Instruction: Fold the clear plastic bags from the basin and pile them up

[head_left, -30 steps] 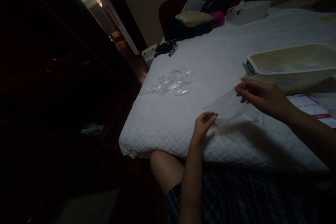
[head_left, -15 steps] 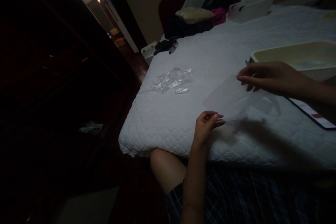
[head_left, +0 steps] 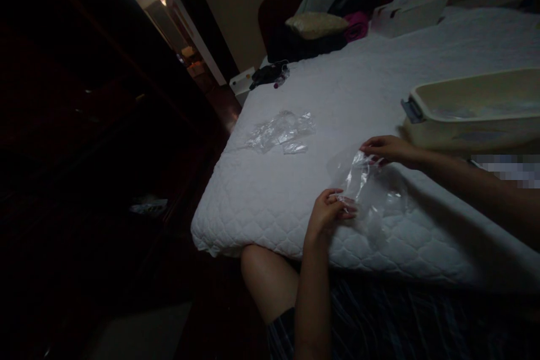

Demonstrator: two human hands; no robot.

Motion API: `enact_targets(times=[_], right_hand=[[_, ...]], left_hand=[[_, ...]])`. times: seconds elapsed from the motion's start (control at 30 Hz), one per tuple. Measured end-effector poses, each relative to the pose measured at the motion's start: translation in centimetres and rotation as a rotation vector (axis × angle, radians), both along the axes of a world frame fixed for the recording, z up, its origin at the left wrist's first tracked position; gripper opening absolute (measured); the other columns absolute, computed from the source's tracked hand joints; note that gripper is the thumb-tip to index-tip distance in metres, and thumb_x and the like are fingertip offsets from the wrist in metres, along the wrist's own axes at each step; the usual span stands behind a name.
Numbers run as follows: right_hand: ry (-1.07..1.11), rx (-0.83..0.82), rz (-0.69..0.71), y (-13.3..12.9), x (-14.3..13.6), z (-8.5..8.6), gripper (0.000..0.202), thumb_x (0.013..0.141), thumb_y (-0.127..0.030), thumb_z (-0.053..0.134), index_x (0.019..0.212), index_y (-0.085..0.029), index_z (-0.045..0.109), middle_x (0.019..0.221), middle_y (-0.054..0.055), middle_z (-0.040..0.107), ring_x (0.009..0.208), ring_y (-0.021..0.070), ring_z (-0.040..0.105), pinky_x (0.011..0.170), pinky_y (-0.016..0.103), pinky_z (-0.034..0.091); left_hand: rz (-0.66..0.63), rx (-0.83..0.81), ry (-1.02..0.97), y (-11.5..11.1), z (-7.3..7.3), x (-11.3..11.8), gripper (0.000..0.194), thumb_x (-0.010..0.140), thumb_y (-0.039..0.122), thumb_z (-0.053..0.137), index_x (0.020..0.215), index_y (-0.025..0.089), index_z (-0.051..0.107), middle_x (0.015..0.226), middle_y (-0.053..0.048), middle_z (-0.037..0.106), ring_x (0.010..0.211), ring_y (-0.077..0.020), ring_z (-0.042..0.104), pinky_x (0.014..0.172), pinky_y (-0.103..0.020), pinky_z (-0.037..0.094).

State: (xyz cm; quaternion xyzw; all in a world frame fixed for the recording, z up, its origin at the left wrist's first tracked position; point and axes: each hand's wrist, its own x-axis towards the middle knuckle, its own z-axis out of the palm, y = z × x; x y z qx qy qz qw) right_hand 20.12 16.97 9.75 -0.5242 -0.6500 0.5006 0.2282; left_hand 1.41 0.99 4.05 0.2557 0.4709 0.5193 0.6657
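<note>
A clear plastic bag point(head_left: 358, 179) hangs crumpled between my two hands, low over the front of the white quilted bed point(head_left: 261, 197). My left hand point(head_left: 331, 211) grips its near left edge with bent fingers. On its upper edge, my right hand point(head_left: 388, 150) pinches the plastic between thumb and fingers. The bag's lower part droops to the right, close to the quilt. Farther left on the bed lie more crumpled clear plastic bags point(head_left: 280, 132).
A cream plastic bin point(head_left: 472, 129) with a grey latch stands on the right. At the back are a white box point(head_left: 409, 16), a beige pillow point(head_left: 316, 25) and dark and magenta cloth. A small white box point(head_left: 241, 83) stands by the bed's far left corner.
My right hand has moved down and left, closer to my left hand. The bag, stretched out before, is now bunched and sagging between them.
</note>
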Motion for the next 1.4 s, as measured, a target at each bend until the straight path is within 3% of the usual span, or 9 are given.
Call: enact_targets(times=[0.17,0.33,0.73,0.87,0.97,1.07,1.17,1.27,1.4], right_hand=[[-0.054,0.109,0.047,1.5,-1.4,-3.4,0.029,0.074,-0.046,0.065,0.078,-0.018,0.061,0.061,0.002,0.062,0.049,0.0128,0.054,0.048,0.028,0.046],[-0.146,0.418,0.111,2.1,-2.2,-5.5,0.025,0.075,-0.046,0.059,0.079,-0.021,0.063,0.069,0.003,0.067,0.059,0.0168,0.061,0.057,0.031,0.048],[-0.435,0.642,0.048,2.5,-3.0,-6.4,0.04,0.082,-0.049,0.056,0.111,-0.021,0.063,0.09,0.009,0.07,0.079,0.0246,0.064,0.066,0.037,0.047],[-0.435,0.698,0.009,2.3,-2.8,-6.1,0.041,0.085,-0.052,0.051,0.11,-0.022,0.063,0.096,0.011,0.068,0.082,0.0255,0.063,0.067,0.038,0.049],[-0.435,0.791,0.009,1.4,-2.3,-4.9,0.039,0.088,-0.046,0.045,0.112,-0.02,0.062,0.109,0.014,0.064,0.092,0.0278,0.063,0.074,0.042,0.05],[-0.418,0.874,0.056,-0.6,-1.6,-3.6,0.039,0.09,-0.039,0.04,0.116,-0.019,0.06,0.115,0.014,0.061,0.1,0.0286,0.061,0.082,0.044,0.05],[-0.365,0.894,0.151,-3.3,-0.6,-3.3,0.038,0.09,-0.038,0.04,0.116,-0.019,0.06,0.115,0.013,0.062,0.103,0.0275,0.061,0.087,0.046,0.05],[-0.347,0.862,0.26,-5.8,1.4,-4.5,0.037,0.09,-0.04,0.044,0.117,-0.02,0.06,0.116,0.014,0.063,0.102,0.0274,0.062,0.089,0.046,0.051],[-0.424,0.805,0.288,-7.2,5.4,-7.8,0.041,0.088,-0.043,0.048,0.123,-0.022,0.058,0.127,0.015,0.059,0.113,0.0318,0.058,0.096,0.051,0.047]], left_hand=[[0.01,-0.016,0.079,-0.3,-0.5,-1.1,0.048,0.061,0.014,0.068,0.106,0.017,0.051,0.084,-0.003,0.066,0.054,-0.0116,0.063,0.05,-0.023,0.053],[0.069,0.003,0.178,-0.4,-1.3,-1.4,0.049,0.064,0.015,0.064,0.111,0.02,0.049,0.093,-0.002,0.062,0.051,-0.0078,0.06,0.045,-0.019,0.05],[0.1,0.013,0.401,-0.9,-2.3,-2.0,0.055,0.064,0.012,0.061,0.118,0.023,0.052,0.114,-0.006,0.058,0.047,-0.0034,0.054,0.04,-0.016,0.043],[0.141,0.134,0.594,-1.4,-1.7,-2.3,0.043,0.067,0.014,0.068,0.108,0.023,0.061,0.104,-0.005,0.063,0.066,-0.0115,0.06,0.066,-0.026,0.053],[0.217,0.263,0.846,-1.6,-0.5,-2.4,0.027,0.072,0.018,0.068,0.099,0.023,0.065,0.103,-0.007,0.063,0.096,-0.0221,0.061,0.093,-0.037,0.047],[0.243,0.361,1.019,-1.4,0.4,-2.0,0.021,0.082,0.02,0.057,0.102,0.024,0.065,0.11,-0.009,0.062,0.107,-0.0262,0.058,0.1,-0.042,0.042],[0.19,0.495,1.094,-1.2,0.2,-1.5,0.023,0.086,0.022,0.054,0.106,0.022,0.064,0.124,-0.012,0.059,0.122,-0.029,0.05,0.108,-0.046,0.035],[0.086,0.559,1.161,-1.1,-0.9,-1.2,0.027,0.086,0.026,0.057,0.112,0.022,0.062,0.134,-0.013,0.054,0.132,-0.0306,0.042,0.114,-0.051,0.025],[0.004,0.549,1.263,-1.0,-2.4,-1.2,0.029,0.087,0.027,0.056,0.116,0.022,0.059,0.138,-0.014,0.052,0.135,-0.0298,0.04,0.115,-0.054,0.02]])
